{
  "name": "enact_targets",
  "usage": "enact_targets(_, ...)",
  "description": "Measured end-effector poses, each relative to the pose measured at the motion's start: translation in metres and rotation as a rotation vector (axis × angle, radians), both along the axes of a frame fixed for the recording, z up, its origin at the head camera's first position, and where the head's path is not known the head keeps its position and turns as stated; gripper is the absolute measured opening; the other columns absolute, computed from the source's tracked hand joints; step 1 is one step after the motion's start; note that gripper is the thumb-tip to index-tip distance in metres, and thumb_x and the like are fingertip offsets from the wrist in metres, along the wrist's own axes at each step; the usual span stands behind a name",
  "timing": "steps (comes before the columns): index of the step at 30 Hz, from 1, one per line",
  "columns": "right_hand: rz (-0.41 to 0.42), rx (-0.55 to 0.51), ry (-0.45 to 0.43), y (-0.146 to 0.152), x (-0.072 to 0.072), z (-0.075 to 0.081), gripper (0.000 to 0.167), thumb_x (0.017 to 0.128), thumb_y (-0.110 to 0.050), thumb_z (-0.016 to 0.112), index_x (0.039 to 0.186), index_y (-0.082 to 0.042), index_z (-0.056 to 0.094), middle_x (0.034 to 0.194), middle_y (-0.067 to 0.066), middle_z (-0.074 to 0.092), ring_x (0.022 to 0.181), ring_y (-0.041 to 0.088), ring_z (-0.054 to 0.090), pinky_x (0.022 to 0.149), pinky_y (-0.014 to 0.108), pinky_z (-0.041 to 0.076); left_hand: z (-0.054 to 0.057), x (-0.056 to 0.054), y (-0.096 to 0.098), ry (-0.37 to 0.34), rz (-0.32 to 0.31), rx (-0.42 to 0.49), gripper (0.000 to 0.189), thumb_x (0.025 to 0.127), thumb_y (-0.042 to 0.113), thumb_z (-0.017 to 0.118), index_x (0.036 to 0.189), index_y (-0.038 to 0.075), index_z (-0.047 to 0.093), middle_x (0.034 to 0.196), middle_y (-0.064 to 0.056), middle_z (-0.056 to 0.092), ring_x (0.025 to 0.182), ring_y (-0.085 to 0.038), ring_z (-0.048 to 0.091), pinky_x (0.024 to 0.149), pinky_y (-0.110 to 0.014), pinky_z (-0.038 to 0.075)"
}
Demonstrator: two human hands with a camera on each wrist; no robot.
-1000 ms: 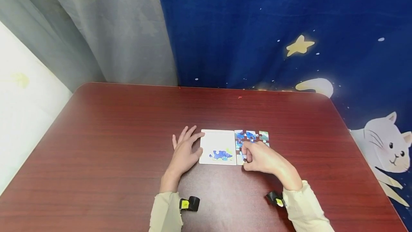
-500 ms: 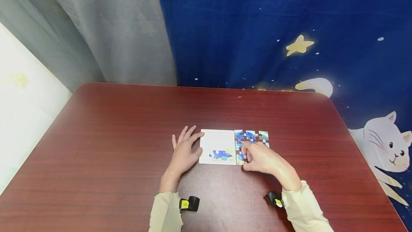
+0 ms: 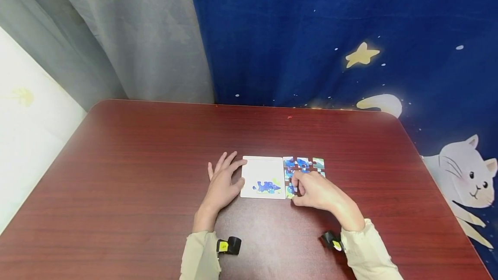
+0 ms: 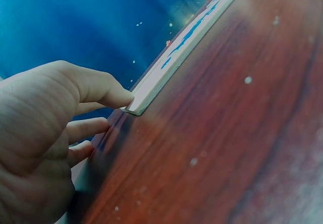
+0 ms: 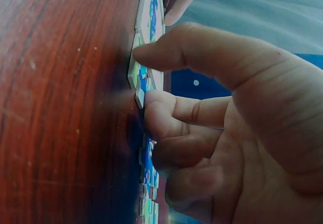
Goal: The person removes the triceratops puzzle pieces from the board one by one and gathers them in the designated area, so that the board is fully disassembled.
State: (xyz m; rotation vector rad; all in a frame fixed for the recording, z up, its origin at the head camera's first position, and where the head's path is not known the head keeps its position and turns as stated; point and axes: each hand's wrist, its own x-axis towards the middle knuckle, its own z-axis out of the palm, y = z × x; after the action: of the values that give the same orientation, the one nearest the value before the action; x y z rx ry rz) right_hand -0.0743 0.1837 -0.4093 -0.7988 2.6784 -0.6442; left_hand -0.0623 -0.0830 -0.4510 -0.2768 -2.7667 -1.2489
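A square white puzzle board [image 3: 262, 170] lies flat on the table, with a joined blue animal picture [image 3: 267, 187] in its lower part. My left hand [image 3: 221, 189] touches the board's left edge with thumb and index finger, the other fingers spread. In the left wrist view the index fingertip meets the corner of the board [image 4: 181, 50]. Along the board's right side my right hand [image 3: 317, 189] has curled fingers, with thumb and index finger on a green and blue puzzle piece [image 5: 134, 70]. Its fingers partly cover the loose puzzle pieces [image 3: 303, 163] beneath.
A reddish-brown table [image 3: 136, 163] extends around the board on every side. Behind it hang a grey curtain [image 3: 155, 33] and a blue starry curtain [image 3: 280, 33]. A tiny red speck [image 3: 289, 117] lies near the far edge.
The right thumb has shifted slightly left over the puzzle piece at the board's edge. The left hand and board stay in place.
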Motion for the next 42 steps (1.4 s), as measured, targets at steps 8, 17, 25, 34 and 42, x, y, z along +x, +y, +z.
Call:
enact_targets(8,0.002,0.000,0.057,-0.003,0.001,0.005,0.021,0.072,-0.019,0.073,0.081,-0.011,0.056,0.053,-0.010,0.038,0.047,0.002,0.033,0.045,0.021,0.032,0.002,0.000,-0.001,-0.003,0.004,-0.005,0.043,0.078,0.008,0.062,0.121,0.014,0.062,0.143,-0.010,0.039,0.138,-0.029,0.019,0.103,-0.059,-0.008)
enact_targets(17,0.012,-0.057,0.142,-0.011,0.000,0.004,0.013,0.076,-0.011,0.067,0.077,-0.013,0.054,0.055,-0.010,0.037,0.051,0.002,0.034,0.050,0.020,0.034,0.003,0.000,-0.002,0.000,0.006,-0.008,0.043,0.078,0.008,0.063,0.121,0.015,0.062,0.143,-0.010,0.039,0.138,-0.029,0.019,0.103,-0.059,-0.008)
enact_targets(25,0.013,-0.069,0.152,-0.016,0.002,0.003,0.015,0.075,-0.014,0.069,0.076,-0.015,0.054,0.056,-0.010,0.037,0.052,0.003,0.034,0.047,0.020,0.032,0.004,0.000,0.000,-0.002,0.008,-0.017,0.043,0.078,0.008,0.062,0.121,0.015,0.062,0.143,-0.009,0.039,0.138,-0.029,0.019,0.103,-0.060,-0.008)
enact_targets(34,-0.004,-0.140,0.220,-0.026,0.006,0.000,0.012,0.078,-0.015,0.066,0.086,-0.015,0.057,0.074,-0.007,0.048,0.064,0.006,0.043,0.058,0.022,0.039,0.004,0.001,-0.001,-0.006,0.012,-0.012,0.043,0.079,0.008,0.062,0.121,0.015,0.062,0.144,-0.009,0.039,0.138,-0.028,0.018,0.103,-0.059,-0.009)
enact_targets(42,0.031,-0.055,0.200,-0.046,0.005,0.002,0.025,0.078,-0.020,0.071,0.099,-0.010,0.062,0.083,-0.004,0.052,0.071,0.009,0.047,0.063,0.025,0.044,0.001,0.000,0.001,-0.014,0.005,-0.020,0.043,0.078,0.009,0.061,0.121,0.015,0.062,0.143,-0.009,0.039,0.138,-0.028,0.018,0.103,-0.060,-0.008)
